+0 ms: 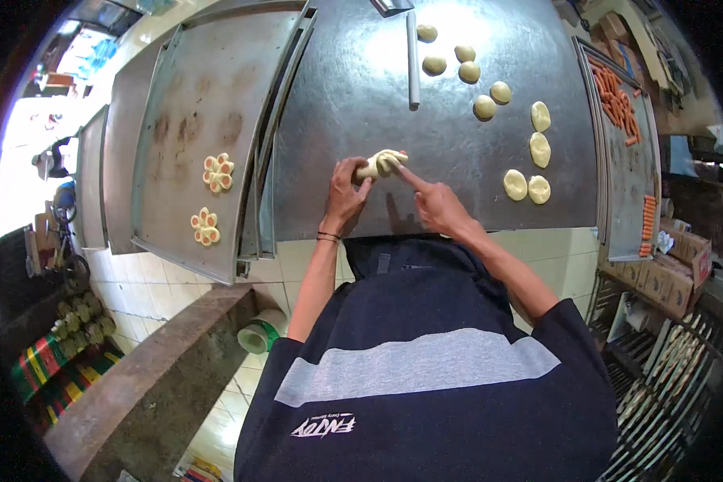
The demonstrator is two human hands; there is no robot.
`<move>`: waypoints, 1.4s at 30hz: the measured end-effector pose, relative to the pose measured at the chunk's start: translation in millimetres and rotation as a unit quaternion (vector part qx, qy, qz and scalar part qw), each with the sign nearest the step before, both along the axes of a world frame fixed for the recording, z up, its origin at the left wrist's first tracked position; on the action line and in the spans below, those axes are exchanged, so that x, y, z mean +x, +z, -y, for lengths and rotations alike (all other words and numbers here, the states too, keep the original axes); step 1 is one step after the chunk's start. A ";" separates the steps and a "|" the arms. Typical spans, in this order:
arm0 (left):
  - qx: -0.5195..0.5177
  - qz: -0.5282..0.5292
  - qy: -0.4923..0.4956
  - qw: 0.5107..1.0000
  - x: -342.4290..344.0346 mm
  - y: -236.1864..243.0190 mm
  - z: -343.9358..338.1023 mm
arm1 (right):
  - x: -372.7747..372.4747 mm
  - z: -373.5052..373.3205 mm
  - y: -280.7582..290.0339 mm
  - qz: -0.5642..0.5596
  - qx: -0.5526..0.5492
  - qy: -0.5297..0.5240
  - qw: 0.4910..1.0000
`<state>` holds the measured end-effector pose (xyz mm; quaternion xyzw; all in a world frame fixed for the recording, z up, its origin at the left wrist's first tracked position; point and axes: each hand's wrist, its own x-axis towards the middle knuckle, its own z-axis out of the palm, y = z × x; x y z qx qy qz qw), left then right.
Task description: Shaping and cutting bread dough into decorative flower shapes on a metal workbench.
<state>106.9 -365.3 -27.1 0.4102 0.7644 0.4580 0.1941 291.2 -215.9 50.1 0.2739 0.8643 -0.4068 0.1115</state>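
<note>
Near the table's front edge, my left hand [347, 191] is closed on a piece of pale dough [369, 169], its fingers and thumb at the left end. The dough looks folded or cut into segments, and a bit of orange-red filling shows at its far right. From the right, my right hand [442, 209] reaches in with the index finger stretched onto the dough. Its other fingers are curled, and I see nothing held in them. Two flower-shaped dough pieces, one upper [218, 173] and one lower [205, 227], lie on a metal tray [177, 104] at left.
Round dough balls [469, 72] and flattened dough discs [540, 150] lie on the metal table [337, 96] at right. A grey rod [414, 60] lies at the far side. Sausages [614, 100] fill part of the right-hand tray [618, 177]. Cardboard boxes [668, 277] stand beyond its near end.
</note>
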 end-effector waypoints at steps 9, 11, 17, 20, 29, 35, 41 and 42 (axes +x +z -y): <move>0.008 0.077 0.060 0.995 19.0 -2.2 26.7 | -13.0 45.9 -44.3 -0.039 0.015 0.054 0.998; -0.005 0.069 0.064 0.996 21.0 3.2 21.4 | -12.2 48.6 -54.4 -0.040 0.033 0.054 0.997; -0.009 0.030 0.043 0.999 12.5 3.9 24.5 | 10.3 48.5 -50.0 -0.005 0.082 0.094 0.992; -0.013 -0.104 0.078 0.991 9.5 -0.2 33.7 | 42.5 46.7 -47.1 -0.014 0.038 0.079 0.996; -0.033 0.099 0.104 0.989 27.8 5.0 31.3 | 7.8 54.2 -22.8 -0.095 -0.053 -0.002 0.994; -0.030 -0.002 0.031 0.999 22.5 -4.7 32.0 | 4.8 67.4 -44.3 -0.032 0.049 0.022 0.998; 0.012 -0.047 -0.003 0.999 10.3 -16.1 30.8 | 4.3 67.0 -74.3 -0.032 0.105 0.054 0.992; 0.010 -0.029 0.001 1.000 8.3 -17.7 29.3 | 10.7 56.8 -73.2 -0.033 0.070 0.053 0.996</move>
